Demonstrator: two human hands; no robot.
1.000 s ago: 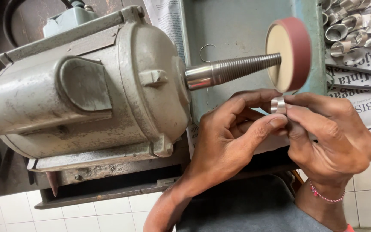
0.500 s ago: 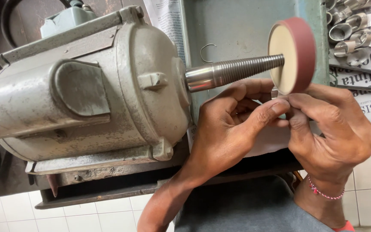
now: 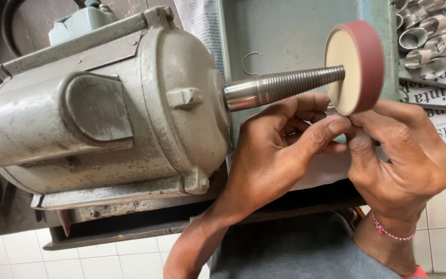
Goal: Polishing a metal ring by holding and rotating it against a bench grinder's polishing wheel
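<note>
Left hand: my left hand (image 3: 280, 150) comes up from below, wrist bent back, its fingertips (image 3: 331, 126) bunched against those of the other hand, just under the wheel's rim. They look pinched on a small piece, but the wheel and the fingers hide it, so I cannot tell what, or whether anything, sits in the grip.

Right hand: my right hand (image 3: 403, 155) mirrors it from the other side, knuckles outward, thumb and forefinger curled in towards the same point. I judge both hands share one grip so the piece stays steady against the wheel.

Held piece: not visible; if there is one, it lies between the meeting fingertips, at or touching the lower edge of the wheel.

Sanding wheel: a flat disc with a red abrasive rim and a pale face (image 3: 354, 64), directly above the fingertips, its edge touching or nearly touching them.

Spindle: a tapered threaded shaft (image 3: 280, 88) runs just above my left knuckles and carries the wheel clear of the housing, which leaves room for both hands beneath it.

Motor: a large grey housing (image 3: 104, 108) stands well off from the fingers, beyond the left wrist.

Metal rings: a heap of bright bent bands (image 3: 429, 31) lies above and beyond my right fingers, near but apart.

Wristband: a thin pink cord (image 3: 391, 235) circles the right wrist.

Newspaper: printed sheets (image 3: 440, 98) lie under the rings, beside the right hand.
</note>
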